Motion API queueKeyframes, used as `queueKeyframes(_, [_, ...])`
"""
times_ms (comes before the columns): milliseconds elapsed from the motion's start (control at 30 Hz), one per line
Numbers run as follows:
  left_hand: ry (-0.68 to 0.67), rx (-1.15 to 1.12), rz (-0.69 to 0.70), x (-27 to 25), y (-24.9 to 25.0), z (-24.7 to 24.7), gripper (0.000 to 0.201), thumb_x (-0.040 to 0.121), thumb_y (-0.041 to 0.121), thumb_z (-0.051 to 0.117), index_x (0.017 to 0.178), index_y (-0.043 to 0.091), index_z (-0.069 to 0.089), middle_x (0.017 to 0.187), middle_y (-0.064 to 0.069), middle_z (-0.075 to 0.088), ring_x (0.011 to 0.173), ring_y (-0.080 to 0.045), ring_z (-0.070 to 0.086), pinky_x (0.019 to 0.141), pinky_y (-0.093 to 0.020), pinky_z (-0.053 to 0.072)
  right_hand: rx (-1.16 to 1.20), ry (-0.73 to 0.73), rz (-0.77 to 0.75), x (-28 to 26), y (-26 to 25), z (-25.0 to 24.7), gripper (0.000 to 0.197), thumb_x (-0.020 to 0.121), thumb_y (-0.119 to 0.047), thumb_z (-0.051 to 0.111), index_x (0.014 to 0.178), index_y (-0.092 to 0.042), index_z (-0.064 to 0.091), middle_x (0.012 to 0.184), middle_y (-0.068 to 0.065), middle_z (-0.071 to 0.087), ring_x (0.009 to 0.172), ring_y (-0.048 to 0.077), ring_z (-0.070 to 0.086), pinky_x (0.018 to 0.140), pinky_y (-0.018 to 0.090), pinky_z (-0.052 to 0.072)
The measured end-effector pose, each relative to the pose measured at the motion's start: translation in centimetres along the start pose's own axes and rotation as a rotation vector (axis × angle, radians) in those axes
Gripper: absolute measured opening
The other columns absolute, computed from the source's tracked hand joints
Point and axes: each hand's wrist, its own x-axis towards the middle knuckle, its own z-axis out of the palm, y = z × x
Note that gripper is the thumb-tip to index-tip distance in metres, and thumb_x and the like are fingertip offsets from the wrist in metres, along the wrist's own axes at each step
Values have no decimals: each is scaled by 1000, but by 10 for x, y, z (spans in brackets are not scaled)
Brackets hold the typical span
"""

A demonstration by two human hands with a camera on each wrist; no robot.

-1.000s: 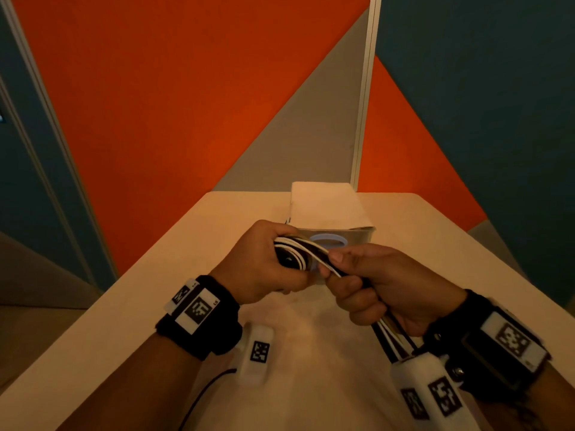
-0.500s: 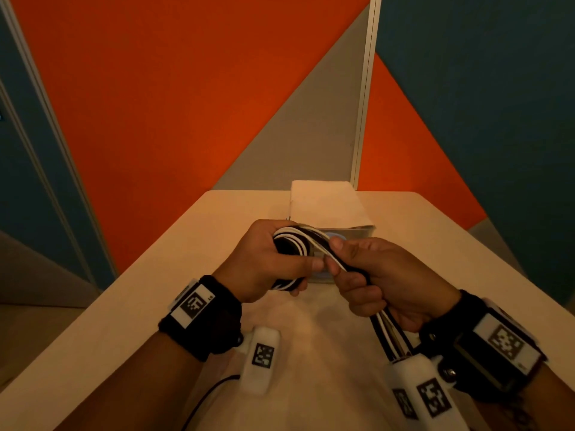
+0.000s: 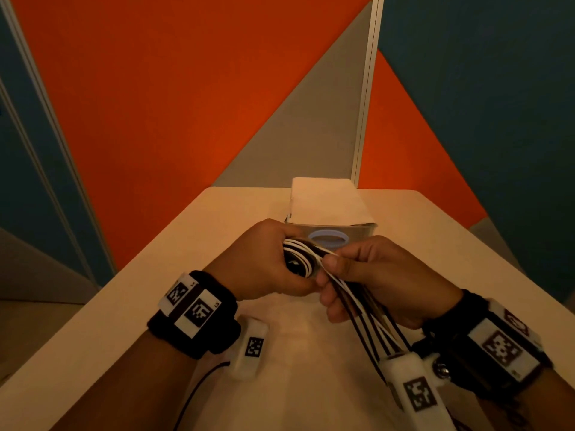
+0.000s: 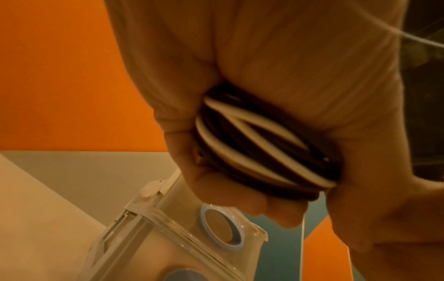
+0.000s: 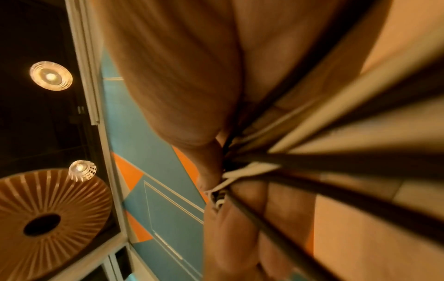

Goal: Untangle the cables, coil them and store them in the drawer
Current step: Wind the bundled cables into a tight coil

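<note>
Closest to the person, along the near edge of the pale table (image 3: 124,306), two white tagged blocks hang under the wrists: one by the left wristband (image 3: 250,349), one by the right (image 3: 415,390). A thin black lead (image 3: 199,384) trails off the left block toward the near edge.

Just beyond, loose black and white cable strands (image 3: 364,318) run up from the right-hand block into the right hand (image 3: 382,281), whose fingers are curled round them while the thumb pinches them near the coil. In the right wrist view the same strands (image 5: 336,133) fan out past the curled fingers (image 5: 235,228), blurred.

The left hand (image 3: 264,262) meets it, knuckles nearly touching, and grips a tight coil of black and white cable (image 3: 300,259); the left wrist view shows the coil (image 4: 259,152) wrapped by fingers and thumb, held in the air above the table.

Right behind the hands stands a clear plastic drawer unit (image 3: 329,206) with a blue ring pull (image 3: 326,237) on its front, seen also below the coil (image 4: 223,228). I cannot tell whether the drawer is pulled out. Bare tabletop lies to either side of it, out to the left and right edges.

Past the far edge rise orange, grey and teal wall panels (image 3: 186,104).
</note>
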Motion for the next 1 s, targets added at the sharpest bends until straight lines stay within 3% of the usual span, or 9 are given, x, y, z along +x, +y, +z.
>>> queueKeyframes(167, [-19,-6,-6,0,-2,1,55,70,-9,87,67,40,63,63,24,67,61,9,62,59,-6,42,166,-135,188,-4,-4,4,41,98,-32,49,91,1,71,71,16,65,55,23,64,55,32,56])
queueKeyframes(300, [3,30,-7,1,-9,0,47,67,-3,90,66,34,61,59,19,63,58,4,58,56,-12,41,321,-157,267,-2,-4,3,40,102,-38,45,95,-5,66,71,2,45,57,10,40,43,19,36])
queueKeyframes(433, [4,-36,-4,0,-5,1,54,66,-12,87,60,37,63,57,20,63,55,6,57,55,-10,40,251,-187,153,1,-1,-2,19,94,-20,62,100,-2,64,80,10,53,65,15,54,56,25,49])
queueKeyframes(533, [-14,-84,11,0,-2,2,65,67,-17,84,60,46,70,60,23,66,58,10,61,58,-7,42,196,-186,159,1,-2,-5,16,93,-14,61,98,0,67,77,11,64,67,20,66,59,27,55])
queueKeyframes(667, [-13,-123,-9,0,-6,2,49,67,-11,89,66,33,68,64,14,70,60,4,62,59,-15,46,182,-200,112,-1,-1,-5,20,93,-15,57,101,1,64,71,10,63,56,17,64,50,24,53])
queueKeyframes(800, [-13,-198,-39,-1,-4,2,36,61,1,98,78,19,73,70,-4,73,61,-18,67,54,-32,54,226,-193,71,-1,0,-5,21,98,-21,56,99,-2,64,63,4,48,40,6,39,40,17,35])
queueKeyframes(933, [-58,-373,-33,0,-5,3,33,63,-9,91,90,-1,74,73,-15,72,54,-24,62,48,-35,52,264,-148,86,-2,-3,1,33,96,-35,49,91,-5,64,59,-1,37,39,4,24,41,18,20])
queueKeyframes(1000, [-69,-420,-24,1,-6,5,34,60,-8,91,90,-2,74,73,-16,72,53,-24,62,48,-35,51,263,-135,90,-3,-4,3,34,93,-38,50,86,-7,64,57,-2,36,39,5,23,42,18,20])
